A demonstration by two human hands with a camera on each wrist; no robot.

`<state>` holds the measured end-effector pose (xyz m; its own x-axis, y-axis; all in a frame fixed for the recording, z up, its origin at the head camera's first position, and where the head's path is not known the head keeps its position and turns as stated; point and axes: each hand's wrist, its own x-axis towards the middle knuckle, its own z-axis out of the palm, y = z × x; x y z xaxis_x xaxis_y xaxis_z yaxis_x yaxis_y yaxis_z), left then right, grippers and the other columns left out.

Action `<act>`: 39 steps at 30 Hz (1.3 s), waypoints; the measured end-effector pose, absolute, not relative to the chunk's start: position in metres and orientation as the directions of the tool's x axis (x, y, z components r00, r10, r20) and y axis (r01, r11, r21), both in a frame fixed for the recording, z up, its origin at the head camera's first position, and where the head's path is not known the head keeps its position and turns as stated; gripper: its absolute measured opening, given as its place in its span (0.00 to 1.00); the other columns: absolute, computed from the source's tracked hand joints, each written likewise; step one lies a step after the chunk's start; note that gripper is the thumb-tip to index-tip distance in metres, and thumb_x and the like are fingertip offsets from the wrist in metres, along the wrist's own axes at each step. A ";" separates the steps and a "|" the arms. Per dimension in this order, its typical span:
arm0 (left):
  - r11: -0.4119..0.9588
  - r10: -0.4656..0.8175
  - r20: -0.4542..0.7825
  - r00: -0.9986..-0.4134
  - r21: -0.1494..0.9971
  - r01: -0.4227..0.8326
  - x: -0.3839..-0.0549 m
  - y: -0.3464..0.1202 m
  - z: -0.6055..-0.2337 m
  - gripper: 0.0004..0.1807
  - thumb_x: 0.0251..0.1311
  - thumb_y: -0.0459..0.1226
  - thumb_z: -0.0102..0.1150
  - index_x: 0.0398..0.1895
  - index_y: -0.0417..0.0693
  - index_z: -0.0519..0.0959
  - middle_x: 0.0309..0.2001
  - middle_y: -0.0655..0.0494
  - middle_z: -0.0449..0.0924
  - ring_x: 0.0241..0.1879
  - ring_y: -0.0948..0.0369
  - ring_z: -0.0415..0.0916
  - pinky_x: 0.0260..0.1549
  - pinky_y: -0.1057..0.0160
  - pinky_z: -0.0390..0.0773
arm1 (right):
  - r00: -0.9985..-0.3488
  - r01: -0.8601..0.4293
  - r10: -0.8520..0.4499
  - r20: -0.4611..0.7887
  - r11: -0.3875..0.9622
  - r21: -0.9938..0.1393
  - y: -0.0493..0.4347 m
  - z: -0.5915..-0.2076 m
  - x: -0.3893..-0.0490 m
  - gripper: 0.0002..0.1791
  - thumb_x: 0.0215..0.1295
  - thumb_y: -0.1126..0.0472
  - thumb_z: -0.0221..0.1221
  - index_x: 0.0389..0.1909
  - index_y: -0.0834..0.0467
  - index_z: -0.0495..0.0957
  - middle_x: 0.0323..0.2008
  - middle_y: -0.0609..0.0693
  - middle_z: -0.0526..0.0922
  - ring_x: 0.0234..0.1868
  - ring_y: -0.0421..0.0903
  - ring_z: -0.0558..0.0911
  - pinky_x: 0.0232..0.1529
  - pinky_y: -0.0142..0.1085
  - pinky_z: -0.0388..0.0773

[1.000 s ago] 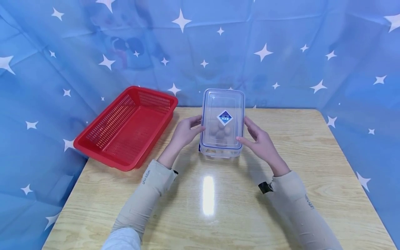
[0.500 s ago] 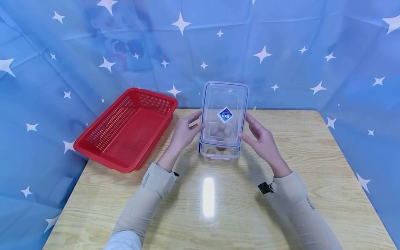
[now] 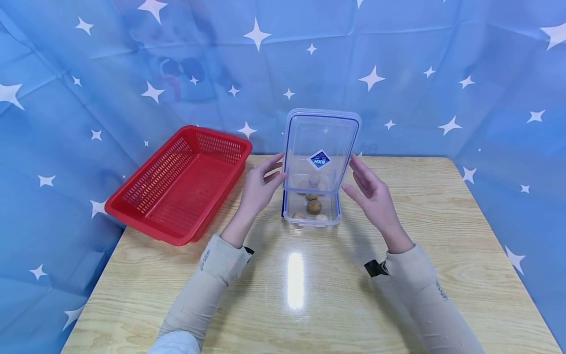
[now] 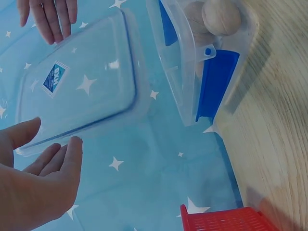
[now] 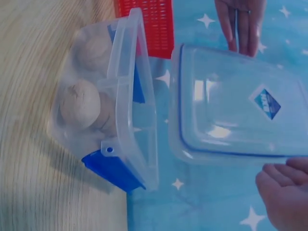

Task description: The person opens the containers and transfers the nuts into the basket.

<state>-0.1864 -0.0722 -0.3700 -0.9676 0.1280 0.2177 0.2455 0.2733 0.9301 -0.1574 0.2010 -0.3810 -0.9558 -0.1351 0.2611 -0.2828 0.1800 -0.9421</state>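
A clear plastic lid (image 3: 322, 140) with a blue seal and a diamond sticker is raised and tilted above the food container (image 3: 311, 222). My left hand (image 3: 258, 187) holds its left edge between thumb and fingers. On the opposite edge, my right hand (image 3: 373, 199) holds it the same way. The open container stands on the table with several brown walnuts (image 3: 314, 206) in it; the lid covers part of them in the head view. Blue side clips (image 4: 219, 82) hang down from the container's rim. In the right wrist view, the lid (image 5: 226, 106) is apart from the container.
A red perforated basket (image 3: 190, 191) stands left of the container with nothing seen in it. The wooden table (image 3: 265, 305) ends at the back against a blue curtain (image 3: 398, 98) with white stars.
Both hands have lifted the lid and tipped it back, away from the container's near side. More of the walnuts now show. The basket and container stay in place.
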 end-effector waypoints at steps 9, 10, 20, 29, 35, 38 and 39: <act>0.058 0.052 0.289 -0.956 0.955 0.292 -0.184 -0.069 -0.371 0.24 0.69 0.27 0.54 0.68 0.35 0.70 0.68 0.40 0.72 0.70 0.50 0.69 0.66 0.54 0.72 | -0.955 -0.248 -0.155 0.252 -0.043 -0.968 0.198 -0.378 -0.150 0.31 0.78 0.59 0.49 0.77 0.61 0.54 0.78 0.58 0.55 0.78 0.49 0.58 0.71 0.24 0.63; 0.034 0.036 0.291 -0.956 0.956 0.293 -0.184 -0.068 -0.371 0.23 0.69 0.27 0.53 0.67 0.34 0.70 0.68 0.40 0.72 0.70 0.50 0.69 0.67 0.54 0.71 | -0.956 -0.233 -0.161 0.244 -0.086 -0.969 0.197 -0.378 -0.149 0.31 0.79 0.58 0.47 0.77 0.62 0.53 0.78 0.60 0.54 0.79 0.50 0.58 0.72 0.27 0.62; -0.055 -0.039 0.212 -0.976 0.975 0.214 -0.178 -0.069 -0.377 0.19 0.75 0.37 0.48 0.64 0.38 0.72 0.66 0.44 0.73 0.70 0.54 0.69 0.70 0.58 0.70 | -0.975 -0.104 -0.162 0.154 -0.281 -0.954 0.192 -0.378 -0.142 0.35 0.80 0.51 0.44 0.74 0.72 0.52 0.77 0.66 0.52 0.78 0.51 0.59 0.72 0.33 0.63; -0.127 -0.015 0.113 -0.993 0.985 0.114 -0.171 -0.069 -0.385 0.21 0.77 0.45 0.45 0.62 0.39 0.70 0.67 0.47 0.71 0.69 0.55 0.69 0.70 0.57 0.68 | -0.989 -0.072 -0.098 0.107 -0.312 -0.947 0.194 -0.390 -0.144 0.27 0.76 0.57 0.52 0.69 0.68 0.66 0.66 0.47 0.76 0.62 0.34 0.78 0.64 0.28 0.73; -0.100 -0.013 0.133 -0.991 0.986 0.134 -0.170 -0.069 -0.392 0.21 0.75 0.43 0.49 0.62 0.37 0.72 0.66 0.44 0.72 0.68 0.53 0.70 0.71 0.53 0.68 | -0.989 -0.070 -0.100 0.107 -0.317 -0.946 0.198 -0.396 -0.144 0.28 0.75 0.57 0.54 0.69 0.68 0.67 0.64 0.44 0.79 0.62 0.34 0.79 0.62 0.27 0.74; -0.096 -0.003 0.145 -0.989 0.985 0.145 -0.169 -0.069 -0.394 0.21 0.74 0.40 0.50 0.62 0.36 0.73 0.66 0.43 0.73 0.68 0.52 0.70 0.71 0.53 0.68 | -0.991 -0.058 -0.099 0.093 -0.315 -0.947 0.200 -0.397 -0.143 0.27 0.74 0.57 0.55 0.68 0.67 0.67 0.66 0.45 0.77 0.62 0.34 0.79 0.62 0.27 0.74; -0.100 0.001 0.143 -0.990 0.985 0.143 -0.169 -0.069 -0.395 0.21 0.74 0.40 0.50 0.62 0.36 0.73 0.66 0.43 0.73 0.68 0.52 0.70 0.71 0.53 0.68 | -0.991 -0.053 -0.097 0.087 -0.312 -0.949 0.201 -0.397 -0.142 0.27 0.74 0.57 0.55 0.68 0.66 0.68 0.67 0.46 0.76 0.62 0.34 0.79 0.62 0.27 0.74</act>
